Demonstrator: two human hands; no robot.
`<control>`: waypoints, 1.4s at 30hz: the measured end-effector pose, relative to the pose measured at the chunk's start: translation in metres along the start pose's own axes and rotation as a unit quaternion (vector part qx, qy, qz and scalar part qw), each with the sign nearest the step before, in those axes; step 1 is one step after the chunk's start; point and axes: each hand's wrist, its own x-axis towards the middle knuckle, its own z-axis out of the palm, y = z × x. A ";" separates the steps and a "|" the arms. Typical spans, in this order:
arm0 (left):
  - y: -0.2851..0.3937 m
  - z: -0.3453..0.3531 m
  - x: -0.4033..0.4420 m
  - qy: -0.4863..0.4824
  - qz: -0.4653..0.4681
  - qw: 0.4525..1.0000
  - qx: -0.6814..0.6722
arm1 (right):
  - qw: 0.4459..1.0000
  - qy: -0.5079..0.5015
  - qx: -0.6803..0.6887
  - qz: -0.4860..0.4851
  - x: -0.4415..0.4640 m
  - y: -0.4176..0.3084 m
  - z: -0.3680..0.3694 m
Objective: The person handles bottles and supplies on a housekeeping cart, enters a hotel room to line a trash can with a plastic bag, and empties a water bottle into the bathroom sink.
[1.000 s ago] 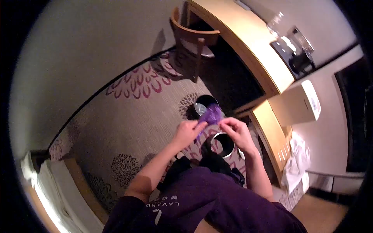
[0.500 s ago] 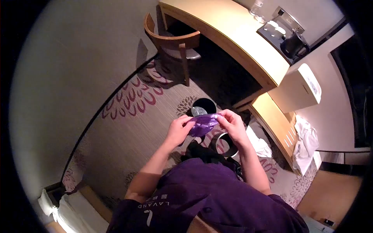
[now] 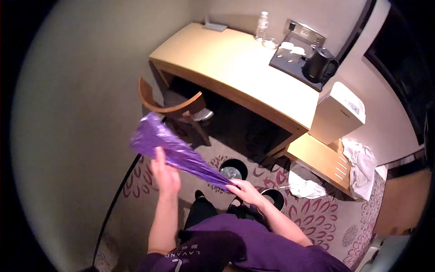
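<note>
A purple plastic bag stretches diagonally in front of me, its wide end puffed out at the upper left. My right hand pinches the narrow, gathered end. My left hand lies against the bag's lower edge with its fingers stretched upward, the fingertips partly against the plastic. Just beyond my right hand stands a round black bin with some clear plastic inside. A second round bin stands on the carpet to the right, partly behind my right forearm.
Ahead is a wooden desk with a bottle, a black kettle and cups on a tray. A chair stands at its left. On the right are a white box-shaped appliance, a low wooden bench and white cloth.
The bag has gone from bunched between both hands to drawn out long. My left hand has moved left and its fingers have straightened. The view has shifted, showing more of the desk.
</note>
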 end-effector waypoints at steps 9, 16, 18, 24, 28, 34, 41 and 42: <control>-0.044 -0.067 0.137 0.060 -0.043 0.985 0.155 | 0.957 0.239 -0.095 0.133 -0.072 0.009 -0.004; -0.129 -0.131 0.197 0.041 -0.056 0.903 0.423 | 0.829 0.540 0.082 0.122 -0.059 -0.054 0.029; -0.098 -0.069 0.149 -0.114 0.069 0.870 0.475 | 0.817 0.572 0.000 0.070 -0.037 -0.068 0.039; -0.072 0.006 0.049 -0.751 -0.192 0.574 0.262 | 0.833 0.512 -0.210 0.026 0.018 -0.094 0.057; -0.072 0.012 0.036 -0.680 -0.103 0.663 0.298 | 0.849 0.512 -0.061 0.110 -0.012 -0.090 0.045; -0.076 0.025 0.006 -0.670 0.020 0.678 0.302 | 0.928 0.332 0.148 0.078 -0.051 -0.083 0.031; -0.070 0.038 -0.021 -0.695 0.080 0.657 0.280 | 0.889 0.431 0.124 0.093 -0.055 -0.073 0.026; -0.069 0.038 -0.028 -0.715 0.031 0.640 0.278 | 0.891 0.425 0.123 0.098 -0.054 -0.069 0.026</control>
